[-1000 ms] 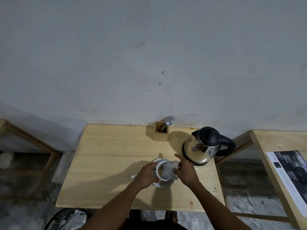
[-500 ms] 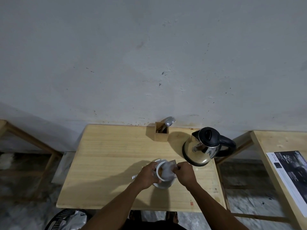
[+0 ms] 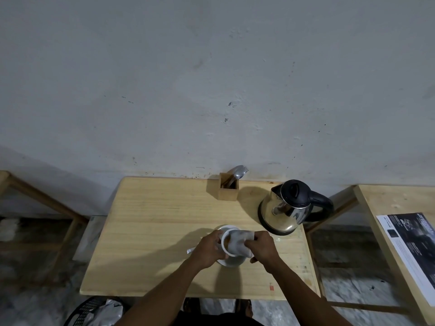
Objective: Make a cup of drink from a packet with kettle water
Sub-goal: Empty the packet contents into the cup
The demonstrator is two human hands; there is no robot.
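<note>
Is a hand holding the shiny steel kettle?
No, the shiny steel kettle stands untouched; the left hand and right hand are at the white cup.

You stand in what looks like a plain home room: a scuffed grey plaster wall (image 3: 211,78), a wooden table (image 3: 153,220) against it with an electric kettle (image 3: 289,208) and a wooden cutlery box (image 3: 228,192), mottled stone floor (image 3: 348,284) below.

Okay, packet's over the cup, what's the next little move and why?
Probably tap or shake the packet so its contents drop into the cup. The right hand pinches it tilted over the rim, the left hand steadies the cup on its saucer, and the kettle stands untouched.
</note>
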